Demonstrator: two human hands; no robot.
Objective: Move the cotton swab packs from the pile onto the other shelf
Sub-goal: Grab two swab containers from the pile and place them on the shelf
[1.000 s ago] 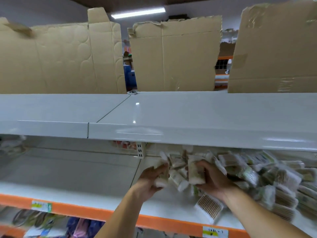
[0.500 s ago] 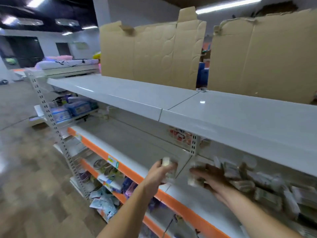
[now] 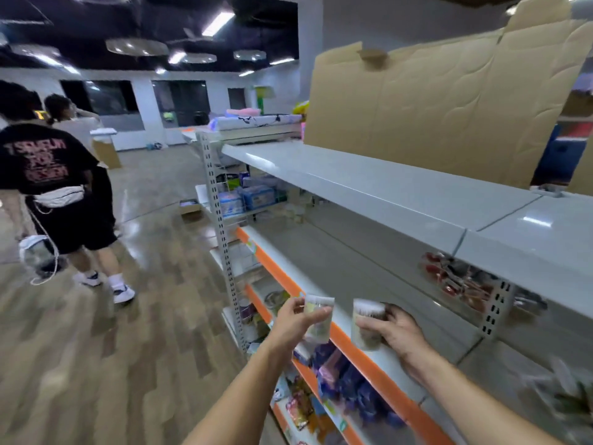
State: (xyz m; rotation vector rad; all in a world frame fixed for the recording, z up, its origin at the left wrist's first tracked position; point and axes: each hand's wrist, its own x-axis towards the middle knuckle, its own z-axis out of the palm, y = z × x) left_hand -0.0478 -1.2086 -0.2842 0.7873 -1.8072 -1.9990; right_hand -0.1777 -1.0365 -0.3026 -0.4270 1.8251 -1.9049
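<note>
My left hand (image 3: 296, 322) grips one clear cotton swab pack (image 3: 318, 319), held upright in front of the orange-edged shelf (image 3: 324, 268). My right hand (image 3: 396, 334) grips a second cotton swab pack (image 3: 366, 324) just above that shelf's front edge. Both packs sit side by side, a short gap apart. The pile of packs (image 3: 558, 393) is a blur at the far right edge, on the neighbouring shelf section.
A grey top shelf (image 3: 385, 187) overhangs, with tall cardboard sheets (image 3: 433, 107) standing on it. A perforated upright (image 3: 221, 236) marks the shelf's left end. Lower shelves hold coloured packets (image 3: 337, 377). Two people (image 3: 61, 194) stand in the aisle to the left.
My view has swung left, away from the pile. Both hands have left the pile, each carrying a pack, and now hang over the left shelf section. Two people have come into view.
</note>
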